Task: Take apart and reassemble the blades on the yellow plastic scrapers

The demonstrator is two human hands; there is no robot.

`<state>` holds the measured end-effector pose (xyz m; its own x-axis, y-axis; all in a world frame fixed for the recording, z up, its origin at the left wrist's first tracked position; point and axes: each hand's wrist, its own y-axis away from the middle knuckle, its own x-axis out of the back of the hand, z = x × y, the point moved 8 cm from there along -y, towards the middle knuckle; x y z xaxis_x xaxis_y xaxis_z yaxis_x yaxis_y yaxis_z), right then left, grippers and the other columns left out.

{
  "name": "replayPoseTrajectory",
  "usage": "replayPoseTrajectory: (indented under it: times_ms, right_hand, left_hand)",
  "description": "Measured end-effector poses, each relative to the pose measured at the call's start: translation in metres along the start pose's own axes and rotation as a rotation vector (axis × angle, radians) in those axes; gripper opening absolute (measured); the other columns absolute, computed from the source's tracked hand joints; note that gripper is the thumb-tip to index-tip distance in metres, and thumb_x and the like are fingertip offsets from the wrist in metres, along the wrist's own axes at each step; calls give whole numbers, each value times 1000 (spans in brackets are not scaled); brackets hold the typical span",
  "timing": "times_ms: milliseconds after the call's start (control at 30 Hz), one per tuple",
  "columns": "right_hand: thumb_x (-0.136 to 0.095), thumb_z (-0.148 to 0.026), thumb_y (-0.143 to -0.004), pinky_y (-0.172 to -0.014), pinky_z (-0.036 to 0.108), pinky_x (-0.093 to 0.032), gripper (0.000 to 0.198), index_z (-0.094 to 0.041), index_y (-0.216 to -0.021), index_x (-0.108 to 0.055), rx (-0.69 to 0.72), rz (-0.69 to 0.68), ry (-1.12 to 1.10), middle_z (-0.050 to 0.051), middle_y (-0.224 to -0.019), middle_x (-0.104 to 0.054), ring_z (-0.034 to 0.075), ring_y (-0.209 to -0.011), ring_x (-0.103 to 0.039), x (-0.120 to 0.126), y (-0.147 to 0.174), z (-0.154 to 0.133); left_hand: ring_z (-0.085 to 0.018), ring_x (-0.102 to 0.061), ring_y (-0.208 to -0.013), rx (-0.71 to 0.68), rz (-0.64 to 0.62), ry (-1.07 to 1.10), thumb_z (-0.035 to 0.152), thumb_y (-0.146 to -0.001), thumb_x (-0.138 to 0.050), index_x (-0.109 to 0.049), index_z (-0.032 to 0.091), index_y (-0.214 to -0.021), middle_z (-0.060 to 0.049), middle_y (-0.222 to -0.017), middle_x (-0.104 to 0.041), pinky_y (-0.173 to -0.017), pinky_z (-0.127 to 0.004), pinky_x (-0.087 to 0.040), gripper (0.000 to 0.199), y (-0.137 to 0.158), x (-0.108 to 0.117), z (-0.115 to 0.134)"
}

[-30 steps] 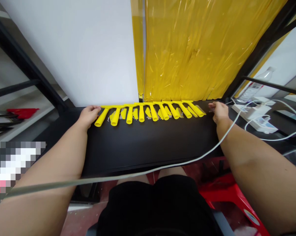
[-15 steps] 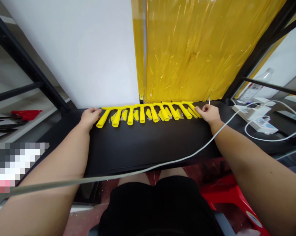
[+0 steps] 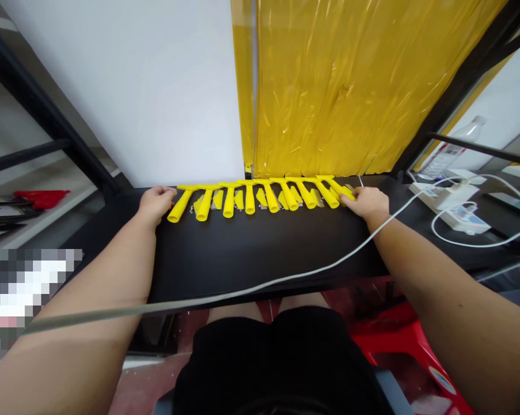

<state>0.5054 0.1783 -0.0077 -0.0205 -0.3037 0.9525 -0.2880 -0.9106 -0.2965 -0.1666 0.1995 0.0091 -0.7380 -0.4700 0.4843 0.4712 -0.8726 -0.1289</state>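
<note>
On a black desk [image 3: 260, 248]: pinching the right end of a row of yellow handles [image 3: 250, 199] with the right hand [image 3: 371, 202], pretty sure. Curling the left hand [image 3: 153, 204] just beside the other end, can't tell if gripping. Framing the row crosswise between both, right hand nearer, aiming hollow ends toward the lap [image 3: 255, 346].

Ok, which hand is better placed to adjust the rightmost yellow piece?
Right, probably: the right hand is at the rightmost yellow piece, while the left hand is at the opposite end, by the leftmost yellow piece.
</note>
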Motion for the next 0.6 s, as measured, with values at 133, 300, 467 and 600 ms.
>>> replayPoseTrajectory:
  times_ms: [133,300,467,600]
  right_hand:
    - [-52,-64,-92,-72,42,-49,55,-18,-103,-79,32,25,8,20,-104,-78,40,-100,-73,1,0,-1]
    - [-40,-53,-103,-72,39,-45,52,-13,-102,-73,15,184,-68,23,-99,-76,36,-91,-71,12,4,2]
    - [-29,-42,-109,-70,38,-40,50,-11,-106,-68,-35,310,-120,24,-98,-73,33,-84,-68,21,8,8]
    - [-31,-43,-107,-68,38,-38,48,-13,-100,-67,-18,325,-147,23,-94,-72,33,-81,-66,22,8,8]
  left_hand:
    - [-11,-58,-69,-7,-8,11,14,-80,-68,-70,12,-101,2,-86,-67,-72,-28,-51,20,-2,-2,-1]
    - [-12,-56,-66,-16,-1,5,14,-79,-68,-70,13,-100,1,-85,-66,-71,-28,-50,22,-2,-2,-1]
    - [-13,-53,-68,-58,18,-31,19,-80,-67,-67,14,-99,2,-81,-62,-68,-28,-47,20,-1,1,2]
    - [-14,-47,-66,-173,-24,-90,23,-83,-61,-58,16,-95,4,-71,-55,-64,-28,-41,14,-2,-1,9]
